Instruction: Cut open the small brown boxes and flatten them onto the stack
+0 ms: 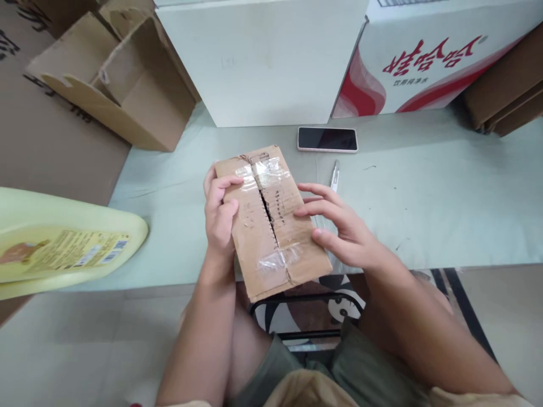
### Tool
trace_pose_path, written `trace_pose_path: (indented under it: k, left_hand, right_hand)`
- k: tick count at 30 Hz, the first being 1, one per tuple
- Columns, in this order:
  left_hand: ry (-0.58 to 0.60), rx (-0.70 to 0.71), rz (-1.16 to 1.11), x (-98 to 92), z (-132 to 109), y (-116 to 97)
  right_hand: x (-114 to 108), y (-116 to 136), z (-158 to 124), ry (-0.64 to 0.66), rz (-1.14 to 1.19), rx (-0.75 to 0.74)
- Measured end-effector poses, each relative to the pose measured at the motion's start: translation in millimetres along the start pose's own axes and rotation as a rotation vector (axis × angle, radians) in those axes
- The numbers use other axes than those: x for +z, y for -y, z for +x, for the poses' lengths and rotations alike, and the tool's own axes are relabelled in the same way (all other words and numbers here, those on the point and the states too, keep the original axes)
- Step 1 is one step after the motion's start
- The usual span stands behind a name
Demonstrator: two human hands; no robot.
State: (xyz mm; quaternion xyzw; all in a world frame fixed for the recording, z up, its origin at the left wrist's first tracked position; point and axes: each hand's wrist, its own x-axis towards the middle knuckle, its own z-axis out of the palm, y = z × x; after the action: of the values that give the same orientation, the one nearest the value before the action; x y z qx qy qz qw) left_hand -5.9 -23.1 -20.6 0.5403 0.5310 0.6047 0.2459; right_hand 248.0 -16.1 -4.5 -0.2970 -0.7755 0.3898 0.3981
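A small brown cardboard box (283,223) is held tilted over the table's near edge. Clear tape crosses its two ends, and a dark slit runs down the middle seam. My left hand (220,212) grips the box's left side, fingertips and thumb on the top face. At the right side, my right hand (339,226) has its fingers spread, with the tips resting at the box's edge. Just beyond that hand lies a slim white utility knife (335,176), partly hidden by the fingers.
Behind the knife lies a phone (327,139) on the pale green tabletop (424,186). A white box (271,62) and a red-and-white carton (424,62) line the back. An open cardboard box (123,85) stands back left, and a yellow bottle (68,243) juts in from the left.
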Motion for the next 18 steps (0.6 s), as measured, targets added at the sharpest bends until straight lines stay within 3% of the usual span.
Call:
trace_pose_path:
  k: [2,4,6,8,11,13,15,18]
  left_hand:
    - [0.001,-0.01,-0.007,1.1,0,0]
    - [0.007,-0.013,-0.013,1.3,0,1]
    - [0.014,-0.007,-0.022,1.3,0,2]
    - [0.015,0.003,-0.017,1.5,1,1]
    - [0.013,0.007,0.0,2.6,0,0]
    - [0.014,0.004,0.003,3.3,0,-1]
    - [0.013,0.002,0.002,3.5,0,-1]
    - [0.009,-0.003,0.009,3.3,-1,-2]
  right_hand:
    - [-2,-7,-1,-0.132,-0.097,0.116]
    - [-6,-15,-1,-0.223,-0.291,0.362]
    - [-8,-22,0,-0.178,-0.507,0.612]
    - [-9,-27,1,-0.027,-0.659,0.752]
    - [-9,-28,2,0.136,-0.77,0.813]
    - [-9,-28,3,0.144,-0.797,0.829]
    - [-11,-27,4,0.062,-0.763,0.839]
    - [-12,-25,5,-0.18,-0.512,0.761]
